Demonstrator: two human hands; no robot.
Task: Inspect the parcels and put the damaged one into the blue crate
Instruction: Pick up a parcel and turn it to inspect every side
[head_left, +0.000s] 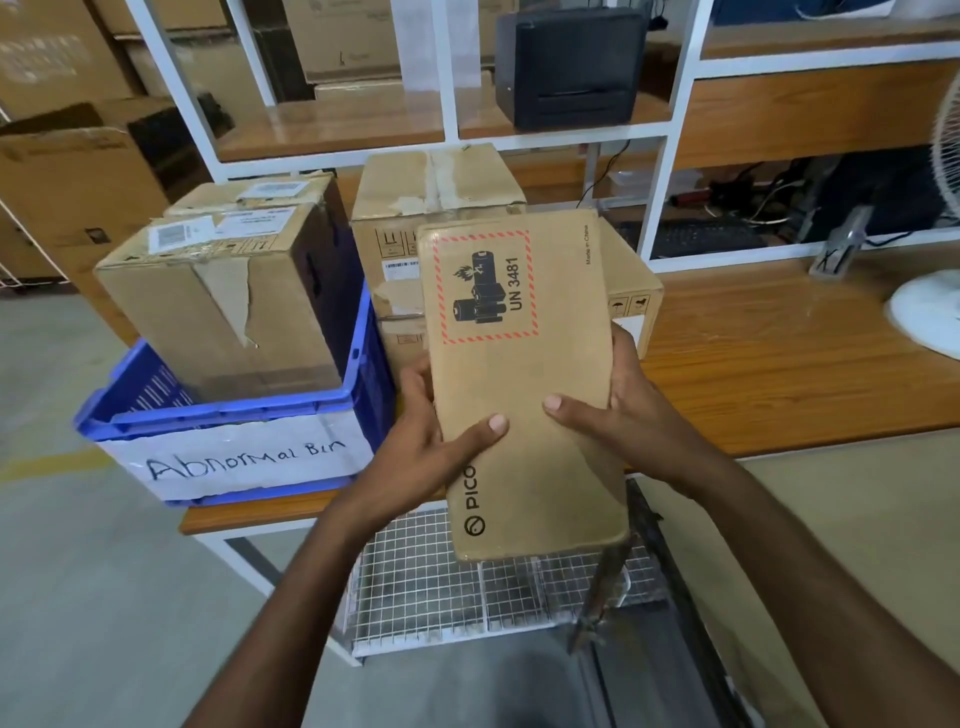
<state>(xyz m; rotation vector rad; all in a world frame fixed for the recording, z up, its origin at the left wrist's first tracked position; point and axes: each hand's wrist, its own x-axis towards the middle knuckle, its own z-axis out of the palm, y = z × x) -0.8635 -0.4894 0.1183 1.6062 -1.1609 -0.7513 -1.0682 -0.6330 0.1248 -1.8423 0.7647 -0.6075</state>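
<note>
Inspection: left hand (426, 441) and right hand (626, 410) grip the parcel (519, 364); next, probably turning it; blue crate (223, 411) left of fingers (415, 376).

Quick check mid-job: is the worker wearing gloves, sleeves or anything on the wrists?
No gloves: the left hand and right hand are bare. Both forearms are bare to the frame edge, with no sleeve in view. No watch, ring or band shows.
</note>
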